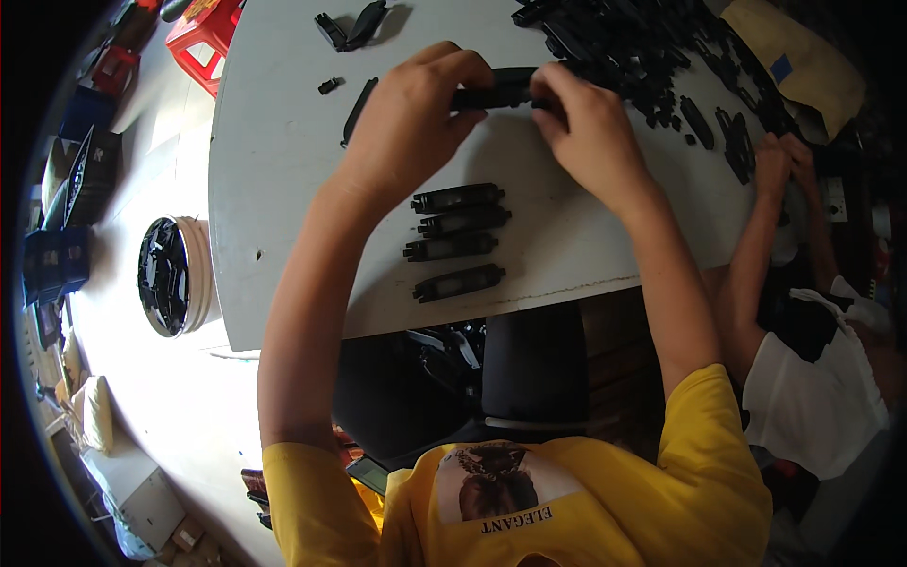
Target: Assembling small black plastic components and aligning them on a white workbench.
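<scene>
Above the far part of the white table (pixel 283 217), a long black plastic part (pixel 503 93) is held level between my two hands. My left hand (pixel 413 113) pinches its left end, and my right hand (pixel 588 130) grips the right end with bent fingers. Several narrow black plastic frames (pixel 452 248) with slots along their middle lie stacked in a loose column nearer to me. Beside my left hand rests another curved black part (pixel 359 111), partly hidden by the wrist. What the fingertips touch underneath cannot be made out.
A big heap of black plastic parts (pixel 614 57) covers the far right. At the far left lie two joined black pieces (pixel 351 26) and a tiny one (pixel 328 86). A co-worker's hands (pixel 782 163) are at the right edge. A bucket of black parts (pixel 170 274) stands left.
</scene>
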Demonstrator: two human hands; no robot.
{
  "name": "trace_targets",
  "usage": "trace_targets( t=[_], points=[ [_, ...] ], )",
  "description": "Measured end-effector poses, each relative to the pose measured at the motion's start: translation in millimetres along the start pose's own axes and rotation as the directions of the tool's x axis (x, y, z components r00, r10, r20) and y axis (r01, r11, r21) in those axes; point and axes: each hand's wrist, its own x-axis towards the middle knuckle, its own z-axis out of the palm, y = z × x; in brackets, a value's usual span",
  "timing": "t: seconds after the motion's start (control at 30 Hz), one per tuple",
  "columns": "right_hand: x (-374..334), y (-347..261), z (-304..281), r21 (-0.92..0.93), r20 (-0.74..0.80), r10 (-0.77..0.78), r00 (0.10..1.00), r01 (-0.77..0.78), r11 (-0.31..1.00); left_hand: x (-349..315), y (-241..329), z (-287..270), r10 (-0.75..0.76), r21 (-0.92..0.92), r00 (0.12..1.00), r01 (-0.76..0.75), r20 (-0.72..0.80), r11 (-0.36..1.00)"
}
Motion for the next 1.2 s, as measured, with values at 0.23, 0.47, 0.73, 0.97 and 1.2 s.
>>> trace_targets(
  t=[0.23,0.47,0.73,0.97,1.2],
  points=[
    [-19.4,-5.8,-6.3,0.334,0.042,0.196,0.980,-0.199,0.922,-13.7,-9.0,2.3,-0.138,-0.226,0.990,0.143,0.040,0.964],
    [-14.6,-5.5,4.9,0.418,-0.032,0.123,0.992,-0.098,0.903,-34.6,-11.3,-5.2,-0.132,-0.286,0.991,0.118,-0.030,0.951],
    [-2.9,-22.8,12.4,0.378,-0.082,0.039,0.996,-0.005,0.926,-43.3,-9.8,-13.2,-0.156,-0.157,0.982,0.171,0.103,0.973],
    [-2.2,-25.8,23.3,0.185,-0.090,-0.236,0.968,0.249,0.951,-44.7,-8.0,-8.4,-0.121,-0.130,0.992,0.123,0.023,0.984],
    [-2.8,-28.7,19.6,0.023,-0.046,-0.352,0.935,0.353,0.935,-45.8,-7.2,-8.1,-0.143,-0.116,0.989,0.145,0.026,0.983]
  ],
)
